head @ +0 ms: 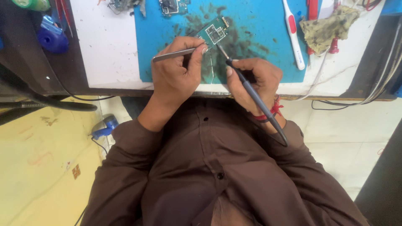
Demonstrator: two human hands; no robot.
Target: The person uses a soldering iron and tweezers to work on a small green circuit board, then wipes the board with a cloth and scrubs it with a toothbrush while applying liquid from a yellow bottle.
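Gripping tweezers (173, 53) left hand (176, 77), soldering iron (251, 94) right hand (255, 81); circuit board (214, 32) mid-mat (268, 25)

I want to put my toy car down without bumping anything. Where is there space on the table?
The bare white tabletop left of the blue work mat is free. The mat's middle is crowded: the left hand with metal tweezers, the right hand with a grey soldering iron, and the green circuit board. The white toothbrush and dirty yellow rag fill the right.

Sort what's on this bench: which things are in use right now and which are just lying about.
In use: left hand gripping tweezers; right hand gripping soldering iron; green circuit board.

Lying about: white toothbrush, dirty rag, second circuit board, blue bottle.
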